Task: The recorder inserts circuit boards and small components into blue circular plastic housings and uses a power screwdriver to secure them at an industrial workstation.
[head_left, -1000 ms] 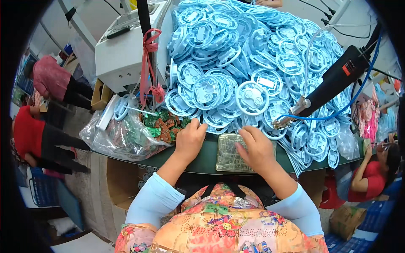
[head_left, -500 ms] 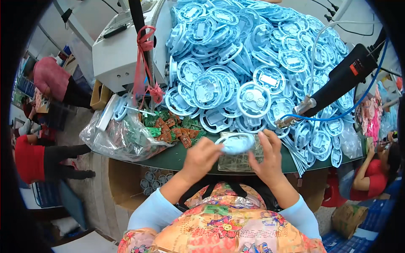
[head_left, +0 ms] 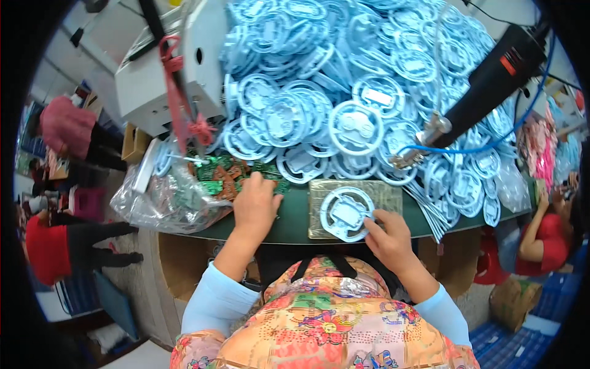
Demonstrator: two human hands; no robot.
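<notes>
- Left hand (head_left: 254, 206) has moved off the blue ring (head_left: 347, 213) to the little boards (head_left: 227, 178); its fingers bend down, and I cannot tell if it holds one.
- Right hand (head_left: 391, 240) is half curled, fingertips on the ring's edge; whether it grips is unclear.
- Blue ring lies on the flat block (head_left: 388, 195), just left of the right hand.
- Beyond both hands is a big blue pile (head_left: 283, 117).

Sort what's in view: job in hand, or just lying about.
Apparently in the job:
blue ring-shaped part, on the rectangular block, touched by the right hand
circuit boards, at the left hand
pile of similar blue parts

Seemingly lying about:
brown paper bag, at right
clear plastic bag, right of the pile
</notes>
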